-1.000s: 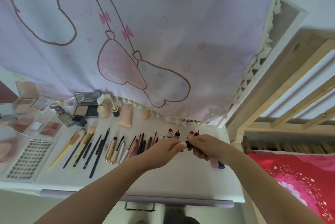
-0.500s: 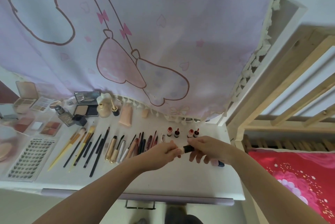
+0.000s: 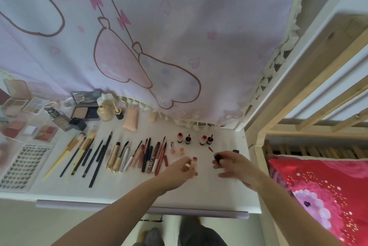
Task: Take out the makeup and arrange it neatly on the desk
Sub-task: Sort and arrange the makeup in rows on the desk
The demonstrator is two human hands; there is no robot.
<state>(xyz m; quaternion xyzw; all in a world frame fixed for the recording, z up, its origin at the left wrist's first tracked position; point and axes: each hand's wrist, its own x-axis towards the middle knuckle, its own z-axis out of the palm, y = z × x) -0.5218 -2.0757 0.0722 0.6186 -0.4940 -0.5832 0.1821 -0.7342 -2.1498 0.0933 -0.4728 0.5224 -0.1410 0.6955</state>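
Hands have parted: left (image 3: 180,168) holds tube (image 3: 193,163), right (image 3: 229,163) wand (image 3: 216,155).

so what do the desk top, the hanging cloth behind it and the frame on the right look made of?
Desk top: smooth white surface, matte to low sheen, likely laminate or painted board; cannot tell which.
Hanging cloth: thin printed fabric, soft folds, tasselled lower edge.
Frame: pale bare wood, visible grain and a knot, unpainted look.
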